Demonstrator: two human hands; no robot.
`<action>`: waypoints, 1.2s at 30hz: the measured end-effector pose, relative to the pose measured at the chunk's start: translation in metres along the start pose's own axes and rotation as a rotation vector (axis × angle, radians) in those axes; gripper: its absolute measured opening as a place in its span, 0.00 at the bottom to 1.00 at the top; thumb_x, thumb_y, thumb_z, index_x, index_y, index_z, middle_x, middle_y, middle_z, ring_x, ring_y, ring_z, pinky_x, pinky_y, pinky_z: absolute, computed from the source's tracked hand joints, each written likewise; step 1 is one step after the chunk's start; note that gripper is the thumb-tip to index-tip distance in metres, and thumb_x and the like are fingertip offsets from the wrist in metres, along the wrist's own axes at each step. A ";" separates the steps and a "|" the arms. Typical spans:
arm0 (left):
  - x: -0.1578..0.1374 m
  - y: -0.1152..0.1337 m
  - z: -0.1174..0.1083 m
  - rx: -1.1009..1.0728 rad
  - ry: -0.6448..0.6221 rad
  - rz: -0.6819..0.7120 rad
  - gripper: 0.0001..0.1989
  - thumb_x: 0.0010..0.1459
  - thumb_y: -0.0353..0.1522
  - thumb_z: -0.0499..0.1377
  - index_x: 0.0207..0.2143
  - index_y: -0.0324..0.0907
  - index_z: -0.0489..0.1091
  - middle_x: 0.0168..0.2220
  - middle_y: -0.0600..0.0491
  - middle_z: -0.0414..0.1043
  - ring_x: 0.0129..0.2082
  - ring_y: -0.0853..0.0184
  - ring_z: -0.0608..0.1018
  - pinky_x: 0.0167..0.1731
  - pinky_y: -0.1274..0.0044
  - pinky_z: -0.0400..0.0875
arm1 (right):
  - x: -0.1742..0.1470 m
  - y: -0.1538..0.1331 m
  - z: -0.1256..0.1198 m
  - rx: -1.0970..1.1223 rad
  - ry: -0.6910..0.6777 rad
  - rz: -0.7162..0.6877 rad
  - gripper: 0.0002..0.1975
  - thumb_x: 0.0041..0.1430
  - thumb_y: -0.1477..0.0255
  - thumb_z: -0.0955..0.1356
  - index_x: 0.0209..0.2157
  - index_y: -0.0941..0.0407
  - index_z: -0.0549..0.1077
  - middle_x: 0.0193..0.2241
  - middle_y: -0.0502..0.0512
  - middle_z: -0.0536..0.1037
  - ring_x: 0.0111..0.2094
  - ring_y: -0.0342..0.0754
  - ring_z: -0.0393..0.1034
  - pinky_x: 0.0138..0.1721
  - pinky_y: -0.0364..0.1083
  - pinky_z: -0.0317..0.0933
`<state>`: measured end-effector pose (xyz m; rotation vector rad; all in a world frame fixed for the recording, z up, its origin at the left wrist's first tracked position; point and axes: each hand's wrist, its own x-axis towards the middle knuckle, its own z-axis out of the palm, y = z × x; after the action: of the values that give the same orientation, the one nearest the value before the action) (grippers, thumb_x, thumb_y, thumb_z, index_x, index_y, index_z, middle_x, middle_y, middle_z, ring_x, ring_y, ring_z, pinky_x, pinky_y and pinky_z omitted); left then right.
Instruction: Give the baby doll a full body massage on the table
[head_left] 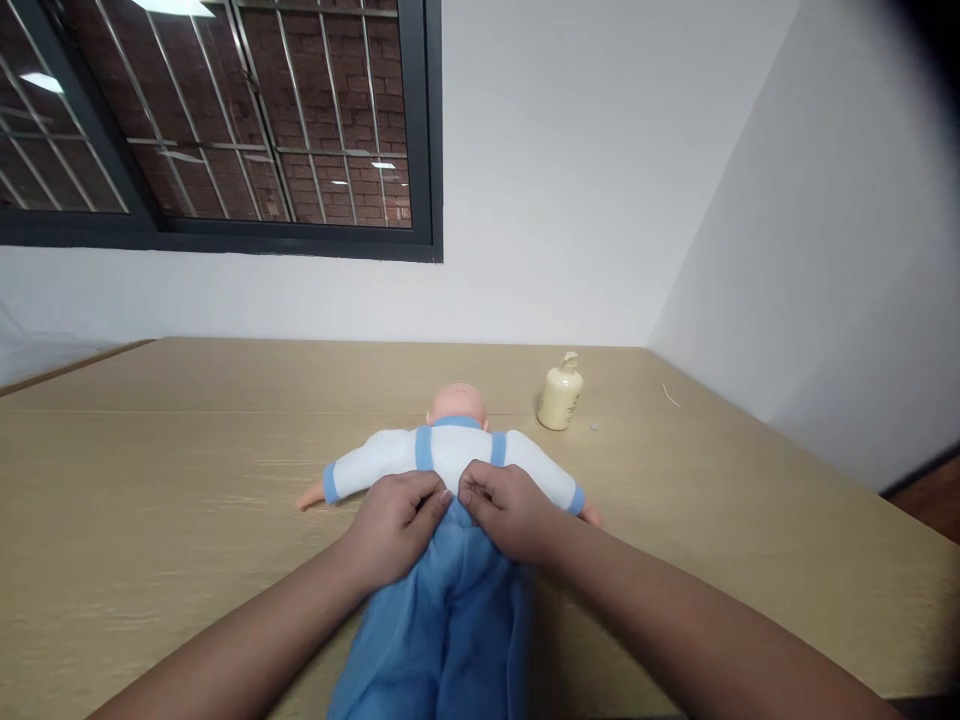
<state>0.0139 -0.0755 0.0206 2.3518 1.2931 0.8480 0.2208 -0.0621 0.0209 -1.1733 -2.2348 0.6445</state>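
We see one bald doll in a white, blue-trimmed top (pixel 457 452) lying mid-frame, and one pair of blue cloth trousers (pixel 450 610) reaching the bottom edge. Our left hand (pixel 397 522) and right hand (pixel 517 518), fingers closed, pinch the trousers' waist. One glossy cream bottle (pixel 560 398) stands right of centre on one light-brown table (pixel 187 450).

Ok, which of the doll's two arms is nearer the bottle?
The doll arm on the person's right: it stretches out on the same side as the cream bottle. The other arm points away to the left.
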 end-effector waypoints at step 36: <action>0.019 0.003 0.014 0.396 0.191 0.117 0.12 0.66 0.33 0.50 0.33 0.42 0.71 0.33 0.48 0.71 0.36 0.60 0.72 0.37 0.69 0.65 | 0.008 0.025 0.014 -0.263 0.327 -0.324 0.10 0.64 0.69 0.62 0.38 0.56 0.74 0.35 0.58 0.74 0.40 0.53 0.65 0.44 0.52 0.59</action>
<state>0.0326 -0.0604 0.0178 2.7293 1.5315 0.9432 0.2228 -0.0446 -0.0030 -0.9219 -2.1947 0.0262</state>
